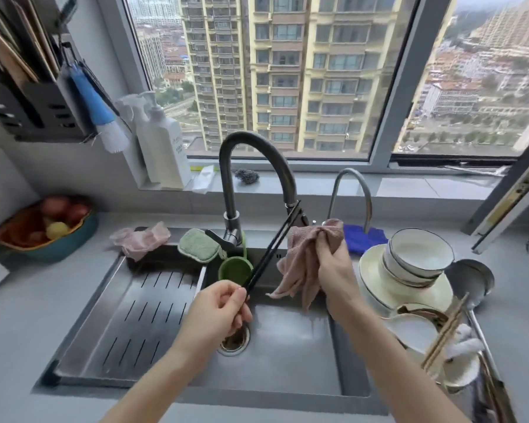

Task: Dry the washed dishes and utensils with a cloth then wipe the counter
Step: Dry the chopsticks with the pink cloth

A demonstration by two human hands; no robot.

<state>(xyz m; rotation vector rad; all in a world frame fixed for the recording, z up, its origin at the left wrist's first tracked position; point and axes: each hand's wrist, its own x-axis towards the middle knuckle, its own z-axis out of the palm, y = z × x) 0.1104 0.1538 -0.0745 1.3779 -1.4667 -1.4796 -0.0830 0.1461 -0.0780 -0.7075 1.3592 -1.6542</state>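
Note:
Over the sink (287, 361), my left hand (217, 312) pinches the lower end of a pair of black chopsticks (272, 248) that slant up to the right toward the tap. My right hand (333, 270) grips a bunched pink cloth (306, 254) just right of the chopsticks' upper end, apart from them. On the counter to the right stand stacked white bowls (419, 257) on plates (376, 279). In front of them lie more bowls (409, 331), wooden chopsticks (446, 331) and a metal ladle (471, 279).
A black tap (251, 166) and a smaller chrome tap (351, 190) rise behind the sink. A green sponge (199, 245), a second pink cloth (141, 239), a blue cloth (364, 239) and a fruit bowl (43, 230) sit along the back. Bottles (162, 148) stand on the sill.

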